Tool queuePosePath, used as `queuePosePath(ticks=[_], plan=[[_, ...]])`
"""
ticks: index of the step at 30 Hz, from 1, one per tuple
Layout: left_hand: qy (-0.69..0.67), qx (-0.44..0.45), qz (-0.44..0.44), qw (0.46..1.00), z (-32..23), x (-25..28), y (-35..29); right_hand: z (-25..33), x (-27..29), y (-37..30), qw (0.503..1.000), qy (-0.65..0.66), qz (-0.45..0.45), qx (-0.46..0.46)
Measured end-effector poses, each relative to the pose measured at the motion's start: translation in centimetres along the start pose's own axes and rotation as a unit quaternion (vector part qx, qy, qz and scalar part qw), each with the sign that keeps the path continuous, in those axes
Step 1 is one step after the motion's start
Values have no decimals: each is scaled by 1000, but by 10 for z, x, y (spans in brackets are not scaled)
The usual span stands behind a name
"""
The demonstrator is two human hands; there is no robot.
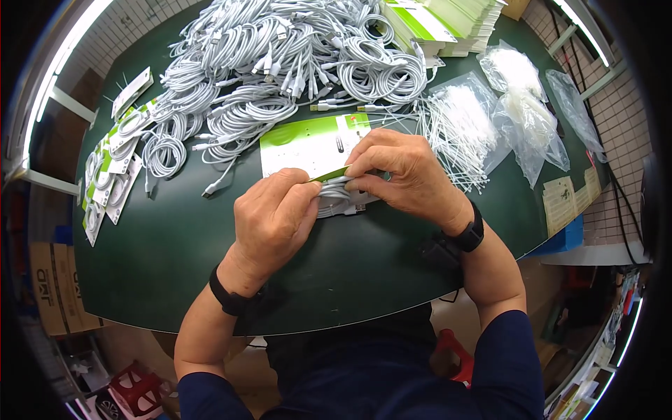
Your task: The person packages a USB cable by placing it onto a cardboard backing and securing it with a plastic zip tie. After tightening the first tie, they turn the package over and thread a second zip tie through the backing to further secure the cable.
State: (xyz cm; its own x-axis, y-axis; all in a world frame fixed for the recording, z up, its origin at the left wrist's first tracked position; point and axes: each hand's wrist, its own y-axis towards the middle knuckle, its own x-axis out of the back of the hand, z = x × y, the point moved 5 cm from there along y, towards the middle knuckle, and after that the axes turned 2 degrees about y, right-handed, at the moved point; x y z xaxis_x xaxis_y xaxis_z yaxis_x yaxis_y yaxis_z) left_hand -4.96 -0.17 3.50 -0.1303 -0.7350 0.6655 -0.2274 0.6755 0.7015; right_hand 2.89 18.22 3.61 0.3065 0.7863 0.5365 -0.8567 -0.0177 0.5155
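A green-and-white backing card (pixel 301 148) is held tilted above the table, its printless white side with small holes facing up. Under its near edge sits a coiled grey USB cable (pixel 334 201). My left hand (pixel 271 217) is closed on the card's near left corner, its thumb and fingertips against the coil. My right hand (pixel 406 171) pinches at the card's near right edge, thumb beside the cable. Whether a thin tie lies between the right fingertips is hidden.
Beyond the card lies a large heap of coiled grey cables (pixel 238 52). Stacked cards (pixel 441 28) stand at the far right, with loose white cable ties (pixel 458 129) and plastic bags (pixel 525 115) nearer. Cables mounted on cards (pixel 119 175) lie at the table's (pixel 168 259) left.
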Motion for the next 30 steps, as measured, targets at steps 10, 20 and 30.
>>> queuePosePath(ticks=[10,20,30], plan=[[10,-21,4,1000,-9,8,-2,-13,47,1,990,25,6,-142],[2,-49,-1,999,-23,7,-3,-77,65,-22,906,-345,-10,-246],[-3,-52,4,999,-23,0,-2,-96,56,-25,921,-313,-18,-230]])
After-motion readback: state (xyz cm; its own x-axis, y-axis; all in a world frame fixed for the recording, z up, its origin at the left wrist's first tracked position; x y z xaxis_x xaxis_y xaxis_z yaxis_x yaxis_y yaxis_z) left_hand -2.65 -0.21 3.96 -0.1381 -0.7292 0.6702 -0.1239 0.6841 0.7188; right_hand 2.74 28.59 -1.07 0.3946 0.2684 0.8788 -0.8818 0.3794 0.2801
